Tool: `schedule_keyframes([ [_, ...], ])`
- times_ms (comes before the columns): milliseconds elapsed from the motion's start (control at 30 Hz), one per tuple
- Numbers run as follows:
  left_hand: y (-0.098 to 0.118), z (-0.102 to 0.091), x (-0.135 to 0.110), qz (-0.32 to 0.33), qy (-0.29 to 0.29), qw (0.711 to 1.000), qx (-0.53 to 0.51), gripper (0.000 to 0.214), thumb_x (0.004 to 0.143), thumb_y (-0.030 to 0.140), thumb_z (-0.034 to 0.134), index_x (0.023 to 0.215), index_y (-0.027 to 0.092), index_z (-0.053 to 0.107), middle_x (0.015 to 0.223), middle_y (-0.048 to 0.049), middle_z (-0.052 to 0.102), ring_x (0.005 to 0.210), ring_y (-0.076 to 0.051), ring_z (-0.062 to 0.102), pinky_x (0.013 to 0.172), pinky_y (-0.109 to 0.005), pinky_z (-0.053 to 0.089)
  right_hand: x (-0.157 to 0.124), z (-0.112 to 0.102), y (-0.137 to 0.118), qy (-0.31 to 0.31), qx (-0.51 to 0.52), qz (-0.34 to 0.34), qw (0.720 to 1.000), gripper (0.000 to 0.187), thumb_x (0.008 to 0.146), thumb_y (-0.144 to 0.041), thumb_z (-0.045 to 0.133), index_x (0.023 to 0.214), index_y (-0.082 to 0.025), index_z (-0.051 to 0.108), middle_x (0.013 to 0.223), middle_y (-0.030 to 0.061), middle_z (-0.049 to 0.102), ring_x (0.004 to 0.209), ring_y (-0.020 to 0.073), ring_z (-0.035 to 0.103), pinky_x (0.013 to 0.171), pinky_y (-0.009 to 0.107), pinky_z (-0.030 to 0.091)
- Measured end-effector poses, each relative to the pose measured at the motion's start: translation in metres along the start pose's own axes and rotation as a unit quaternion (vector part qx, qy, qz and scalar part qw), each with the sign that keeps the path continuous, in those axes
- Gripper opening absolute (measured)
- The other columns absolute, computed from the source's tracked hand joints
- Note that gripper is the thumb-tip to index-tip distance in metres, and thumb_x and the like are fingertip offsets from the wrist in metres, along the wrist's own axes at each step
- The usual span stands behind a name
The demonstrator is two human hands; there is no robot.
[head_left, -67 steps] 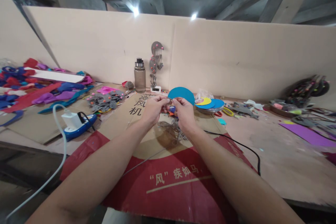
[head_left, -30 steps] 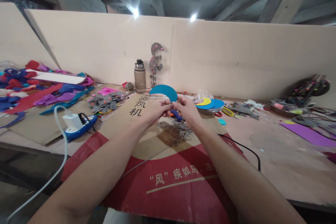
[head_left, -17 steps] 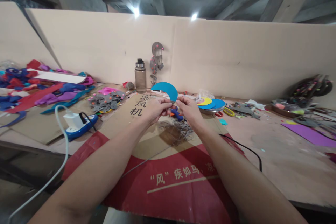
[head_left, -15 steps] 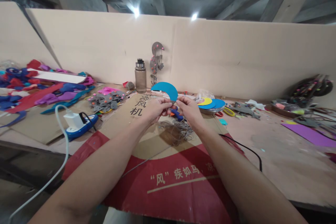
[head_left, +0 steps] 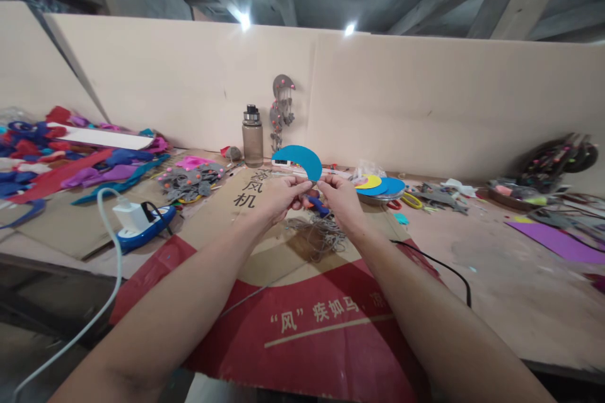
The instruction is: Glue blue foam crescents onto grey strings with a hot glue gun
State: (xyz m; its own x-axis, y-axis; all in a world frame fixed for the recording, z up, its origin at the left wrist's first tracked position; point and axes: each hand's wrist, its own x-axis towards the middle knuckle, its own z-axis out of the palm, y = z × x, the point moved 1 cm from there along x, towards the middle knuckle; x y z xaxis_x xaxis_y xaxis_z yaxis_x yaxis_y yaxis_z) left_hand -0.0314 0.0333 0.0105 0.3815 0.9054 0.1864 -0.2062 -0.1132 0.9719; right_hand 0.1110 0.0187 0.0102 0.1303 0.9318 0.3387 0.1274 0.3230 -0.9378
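Note:
A blue crescent-shaped cutout (head_left: 302, 156), flat like felt or card, is held up above the cardboard. My left hand (head_left: 283, 198) pinches its lower right end between thumb and fingers. Fingertips of my right hand (head_left: 343, 197) close on the same end, almost touching the left thumb. Below the hands lies a loose tangle of grey string (head_left: 327, 240), with a dark blue object (head_left: 318, 204) partly hidden behind the fingers. Right of my right hand, yellow and blue cutouts (head_left: 390, 186) rest on a shallow dish.
Red and tan cardboard (head_left: 331, 359) covers the table front. A bottle (head_left: 253, 141) stands by the back panel, near a hanging grey crescent ornament (head_left: 283, 85). Left are a blue power strip (head_left: 146, 230) and fabric scraps (head_left: 94, 170); yellow-handled scissors (head_left: 412, 200) lie right.
The blue crescent has risen slightly and tilted a little between my fingers. Both hands keep their pinch in nearly the same place.

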Motion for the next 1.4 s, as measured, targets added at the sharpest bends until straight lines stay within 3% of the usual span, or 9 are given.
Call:
schedule_keyframes([
  [200, 0.0, 0.0, 0.001, -0.032, 0.051, 0.998, -0.031, 0.009, 0.079, 0.017, 0.067, 0.074, 0.01, 0.064, 0.076, -0.0072, 0.07, 0.044, -0.004, 0.054, 0.034, -0.014, 0.023, 0.0, 0.002, 0.006, 0.006, -0.041, -0.024, 0.999, 0.019, 0.069, -0.037, 0.059, 0.072, -0.018, 0.057, 0.06, -0.0049, 0.048, 0.055, 0.0093, 0.039, 0.053, 0.023, 0.033],
  [400, -0.001, 0.002, 0.002, -0.062, 0.063, 0.992, -0.084, 0.005, 0.082, 0.009, 0.063, 0.079, 0.007, 0.067, 0.069, -0.0074, 0.069, 0.058, -0.009, 0.064, 0.055, -0.017, 0.05, 0.003, 0.001, 0.012, 0.009, -0.076, -0.043, 0.996, 0.019, 0.071, -0.037, 0.058, 0.073, -0.017, 0.06, 0.061, -0.0037, 0.051, 0.057, 0.0104, 0.042, 0.055, 0.023, 0.034],
  [567, -0.002, 0.001, 0.002, -0.049, 0.086, 0.992, -0.082, 0.004, 0.08, 0.01, 0.065, 0.077, 0.007, 0.066, 0.066, -0.0062, 0.068, 0.055, -0.009, 0.064, 0.053, -0.018, 0.051, 0.001, 0.003, 0.011, -0.012, -0.088, -0.056, 0.995, 0.02, 0.074, -0.037, 0.056, 0.074, -0.017, 0.06, 0.063, -0.0029, 0.054, 0.057, 0.0099, 0.043, 0.055, 0.023, 0.035],
  [800, 0.011, -0.029, 0.01, 0.014, 0.187, 0.97, -0.156, 0.009, 0.081, 0.008, 0.062, 0.072, 0.009, 0.064, 0.061, -0.0032, 0.066, 0.051, -0.006, 0.06, 0.05, -0.013, 0.05, 0.002, 0.002, 0.019, -0.13, -0.121, 0.043, 0.983, 0.031, 0.084, -0.041, 0.047, 0.078, -0.017, 0.066, 0.06, -0.0018, 0.056, 0.047, 0.0092, 0.039, 0.048, 0.022, 0.031],
  [933, 0.024, -0.047, 0.013, 0.06, 0.23, 0.948, -0.21, 0.007, 0.082, 0.01, 0.063, 0.075, 0.01, 0.064, 0.067, -0.0029, 0.067, 0.052, -0.004, 0.06, 0.048, -0.01, 0.049, 0.015, -0.019, 0.026, -0.074, -0.24, 0.015, 0.968, 0.053, 0.091, -0.047, 0.037, 0.058, -0.016, 0.065, 0.059, 0.0042, 0.06, 0.056, 0.0138, 0.052, 0.06, 0.026, 0.039],
  [1067, 0.028, -0.047, 0.011, 0.092, 0.208, 0.951, -0.207, 0.008, 0.083, 0.011, 0.061, 0.076, 0.01, 0.065, 0.067, -0.0024, 0.067, 0.053, -0.004, 0.06, 0.048, -0.01, 0.049, 0.025, -0.031, 0.035, -0.003, -0.352, 0.002, 0.936, 0.034, 0.088, -0.039, 0.049, 0.072, -0.016, 0.069, 0.072, 0.0053, 0.068, 0.068, 0.0161, 0.06, 0.067, 0.026, 0.041],
  [1267, 0.022, -0.034, 0.008, 0.072, 0.151, 0.975, -0.149, 0.008, 0.082, 0.013, 0.063, 0.076, 0.009, 0.065, 0.067, -0.0029, 0.066, 0.054, -0.004, 0.058, 0.049, -0.011, 0.046, 0.024, -0.002, 0.052, -0.094, -0.497, 0.008, 0.863, 0.013, 0.074, -0.028, 0.066, 0.069, -0.017, 0.067, 0.066, 0.0098, 0.067, 0.066, 0.0192, 0.061, 0.062, 0.027, 0.043],
  [1333, 0.018, -0.031, 0.009, 0.06, 0.136, 0.981, -0.127, 0.008, 0.081, 0.014, 0.066, 0.075, 0.009, 0.065, 0.068, -0.0031, 0.066, 0.054, -0.004, 0.058, 0.05, -0.013, 0.046, 0.024, 0.003, 0.054, -0.089, -0.508, 0.007, 0.857, 0.008, 0.07, -0.024, 0.066, 0.071, -0.016, 0.067, 0.07, 0.0132, 0.068, 0.069, 0.0223, 0.063, 0.063, 0.03, 0.044],
  [1400, 0.014, -0.031, 0.011, 0.052, 0.124, 0.985, -0.111, 0.008, 0.079, 0.015, 0.068, 0.075, 0.009, 0.065, 0.068, -0.0034, 0.067, 0.054, -0.005, 0.058, 0.052, -0.014, 0.047, 0.026, 0.002, 0.052, -0.056, -0.486, -0.009, 0.872, 0.015, 0.071, -0.026, 0.065, 0.079, -0.014, 0.067, 0.079, 0.0154, 0.069, 0.074, 0.0238, 0.064, 0.066, 0.032, 0.046],
])
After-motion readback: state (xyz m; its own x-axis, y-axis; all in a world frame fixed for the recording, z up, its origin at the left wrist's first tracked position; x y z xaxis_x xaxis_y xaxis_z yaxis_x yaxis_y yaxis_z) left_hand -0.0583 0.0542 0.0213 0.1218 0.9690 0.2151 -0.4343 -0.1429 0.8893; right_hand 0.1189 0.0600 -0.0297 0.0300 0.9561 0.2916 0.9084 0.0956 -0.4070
